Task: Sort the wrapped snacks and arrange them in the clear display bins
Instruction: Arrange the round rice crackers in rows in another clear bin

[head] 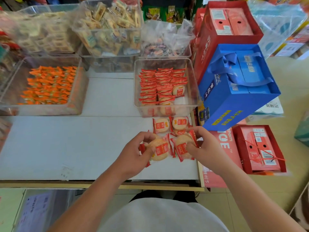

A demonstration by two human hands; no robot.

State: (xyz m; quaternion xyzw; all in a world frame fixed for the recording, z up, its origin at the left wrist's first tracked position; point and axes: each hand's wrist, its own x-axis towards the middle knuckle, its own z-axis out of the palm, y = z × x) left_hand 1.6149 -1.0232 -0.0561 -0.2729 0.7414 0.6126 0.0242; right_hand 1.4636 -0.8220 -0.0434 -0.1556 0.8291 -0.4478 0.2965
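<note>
Head view: left hand (133, 151) curls round one round cracker packet (159, 150); right hand (205, 148) pinches a second packet (181, 148) just beside it, both low over the white table (66, 139). Two loose packets (161, 125) lie between the hands and the clear bin (135, 81), which holds rows of matching red packets (155, 84).

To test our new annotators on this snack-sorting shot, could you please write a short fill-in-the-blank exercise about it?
1. The left hand holds a cracker pack with ___ wrapper ends; the right hand holds another.
2. The left bin holds ___ wrapped snacks.
3. The cracker bin stands beside a ___ gift box with ribbon handles.

Missing words: red; orange; blue.
</note>
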